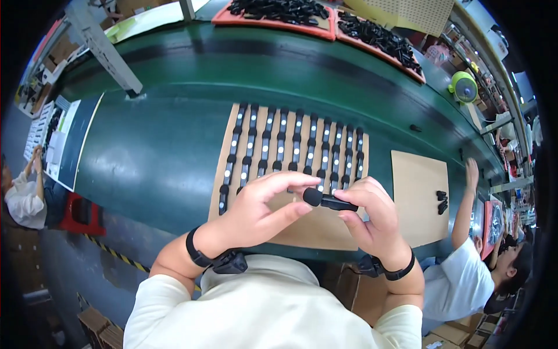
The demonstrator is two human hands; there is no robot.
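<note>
A small black clip-on microphone (334, 202) with a round foam cap (313, 196) is held up in front of me, lying nearly level. The thumb and fingers of my right hand (375, 212) pinch its body at the right end. My left hand (261, 203) curves around the foam cap, thumb below and forefinger above, with the fingers apart; whether a fingertip touches the foam I cannot tell. Beneath my hands, a brown cardboard sheet (314, 228) bears rows of similar black microphones (296, 152), each with a pale dot. My hands hide part of the nearer rows.
A second cardboard sheet (412, 186) with several black pieces (442, 200) lies on the green bench (151, 145) to the right. Red trays (273, 24) heaped with black parts stand along the back. A small green fan (464, 87) is far right. A co-worker's arm (464, 212) reaches over the bench at right.
</note>
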